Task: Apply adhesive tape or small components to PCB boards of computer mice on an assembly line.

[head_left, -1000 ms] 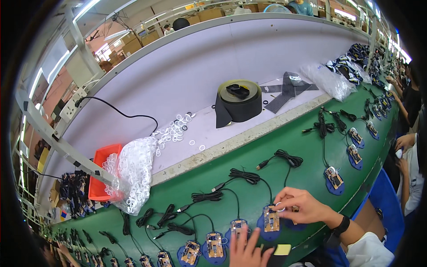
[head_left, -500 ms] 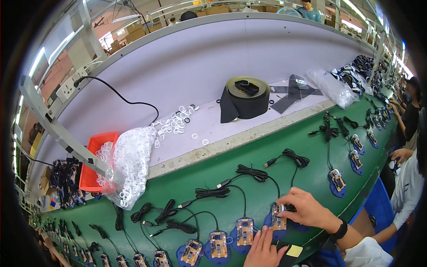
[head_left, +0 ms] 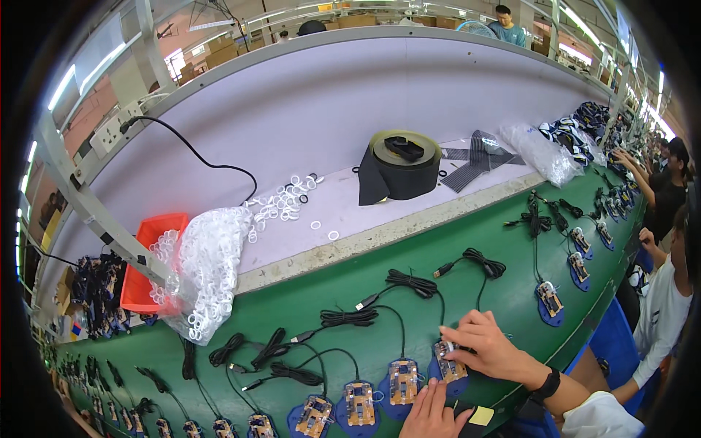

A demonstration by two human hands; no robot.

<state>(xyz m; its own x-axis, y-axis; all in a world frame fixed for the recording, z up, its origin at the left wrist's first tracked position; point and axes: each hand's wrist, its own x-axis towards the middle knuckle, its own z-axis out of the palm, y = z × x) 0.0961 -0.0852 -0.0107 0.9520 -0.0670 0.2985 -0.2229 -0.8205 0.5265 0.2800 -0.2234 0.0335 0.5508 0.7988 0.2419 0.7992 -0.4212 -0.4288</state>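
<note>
My right hand point(head_left: 488, 349) reaches over a tan circuit board on a blue base point(head_left: 451, 367), thumb and fingertips pinched at the board's upper end. A small white ring point(head_left: 447, 346) shows partly at those fingertips; the fingers cover the rest. My left hand point(head_left: 429, 415) lies with fingers stretched out along the lower edge of that board's base. To its left is another circuit board on a blue base point(head_left: 403, 382), its black cable running up to a coiled bundle point(head_left: 349, 317). A black item with a yellow patch point(head_left: 480, 416) sits by my left thumb.
Several similar boards point(head_left: 360, 404) line the green belt point(head_left: 328, 281). Beyond the belt, a shelf holds a black tape roll point(head_left: 400, 166), loose white rings point(head_left: 283, 204), a bag of rings point(head_left: 213, 270) and a red bin point(head_left: 139, 288). Co-workers sit at right point(head_left: 668, 292).
My right hand and the board under it have shifted slightly left, and the pinched fingertips sit further left. My left hand stays low beside it. A co-worker at the far right has raised an arm.
</note>
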